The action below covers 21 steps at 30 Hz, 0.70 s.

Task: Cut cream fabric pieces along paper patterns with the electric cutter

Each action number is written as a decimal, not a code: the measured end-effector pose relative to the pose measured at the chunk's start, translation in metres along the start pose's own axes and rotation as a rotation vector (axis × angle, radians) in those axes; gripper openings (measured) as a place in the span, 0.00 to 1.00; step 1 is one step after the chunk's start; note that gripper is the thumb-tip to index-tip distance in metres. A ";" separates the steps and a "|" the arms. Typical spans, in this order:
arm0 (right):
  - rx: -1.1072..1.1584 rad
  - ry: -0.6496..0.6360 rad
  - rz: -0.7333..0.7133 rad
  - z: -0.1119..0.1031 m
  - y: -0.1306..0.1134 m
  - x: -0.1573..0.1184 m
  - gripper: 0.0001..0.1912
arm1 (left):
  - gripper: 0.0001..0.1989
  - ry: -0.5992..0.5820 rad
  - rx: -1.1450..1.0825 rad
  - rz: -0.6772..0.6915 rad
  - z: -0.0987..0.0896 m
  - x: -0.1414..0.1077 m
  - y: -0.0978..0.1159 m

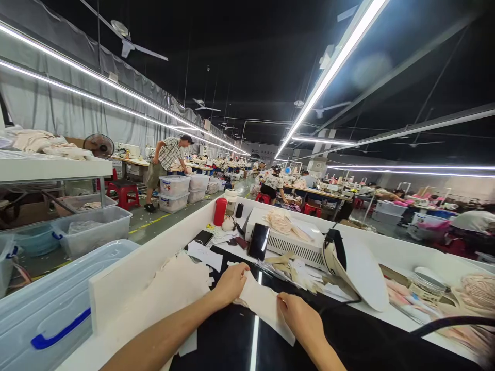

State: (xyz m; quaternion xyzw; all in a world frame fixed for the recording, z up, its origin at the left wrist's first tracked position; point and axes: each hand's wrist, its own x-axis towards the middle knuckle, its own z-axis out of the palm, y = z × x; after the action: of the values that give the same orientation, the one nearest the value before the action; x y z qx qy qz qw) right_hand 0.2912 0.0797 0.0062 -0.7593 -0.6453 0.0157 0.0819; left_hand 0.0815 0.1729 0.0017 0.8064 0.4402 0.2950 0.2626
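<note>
A cream-coloured cut fabric piece (261, 298) stretches between my two hands over the glossy black work surface (216, 340). My left hand (231, 282) pinches its upper left part, thumb and fingers closed. At the fabric's right edge, my right hand (299, 315) grips it with closed fingers. To the left of my left hand lies a broad heap of similar cream fabric pieces (166, 293). A white pattern-shaped piece (204, 255) rests at the far end of that heap.
Beyond my hands stand a smartphone (259, 241), a red bottle (220, 211) and a white vented machine (294, 245). A lamp-like white disc (365, 265) sits to the right. Lidded plastic bins (69, 304) line the left. A person (166, 162) bends over stacked boxes farther off.
</note>
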 end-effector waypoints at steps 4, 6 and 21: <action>-0.058 0.028 0.008 0.000 0.003 0.003 0.15 | 0.13 0.015 0.020 -0.024 0.004 0.001 -0.005; -0.077 0.052 0.003 0.002 0.004 0.006 0.16 | 0.13 0.025 0.030 -0.039 0.007 0.002 -0.008; -0.084 0.372 -0.357 0.036 -0.005 -0.021 0.18 | 0.16 0.036 0.142 -0.017 -0.004 -0.013 -0.005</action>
State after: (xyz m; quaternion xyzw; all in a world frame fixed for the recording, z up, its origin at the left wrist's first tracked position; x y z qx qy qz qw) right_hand 0.2781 0.0641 -0.0302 -0.6259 -0.7431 -0.1659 0.1689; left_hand 0.0698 0.1648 -0.0021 0.8137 0.4714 0.2755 0.1993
